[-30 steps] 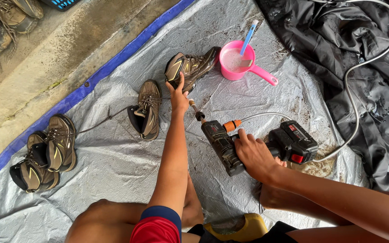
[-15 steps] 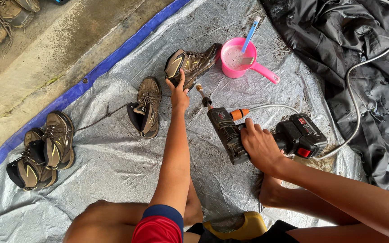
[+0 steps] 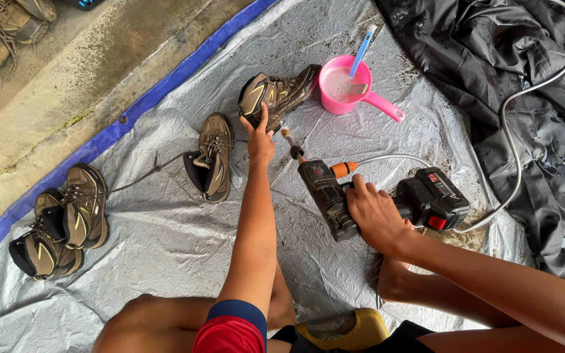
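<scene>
The left hand (image 3: 259, 140) is stretched forward, its grip pinched on the heel end of a brown hiking boot (image 3: 279, 95) lying on its side on the grey tarp (image 3: 165, 261). The boot's long axis runs from the grip away and to the right, toe toward the pink scoop (image 3: 348, 88). The right hand (image 3: 374, 219) is wrapped tightly around the handle of a black cordless spray gun (image 3: 335, 196), whose nozzle is aimed forward and left, straight at the held boot, just short of it. The left hand is the nearer one to the boot; the right is kept back behind the tool.

One boot is held, one more (image 3: 214, 157) lies just left of the left grip, and a pair (image 3: 60, 222) is set well off to the left. One scoop holding a blue brush and one hose (image 3: 524, 131) are counted.
</scene>
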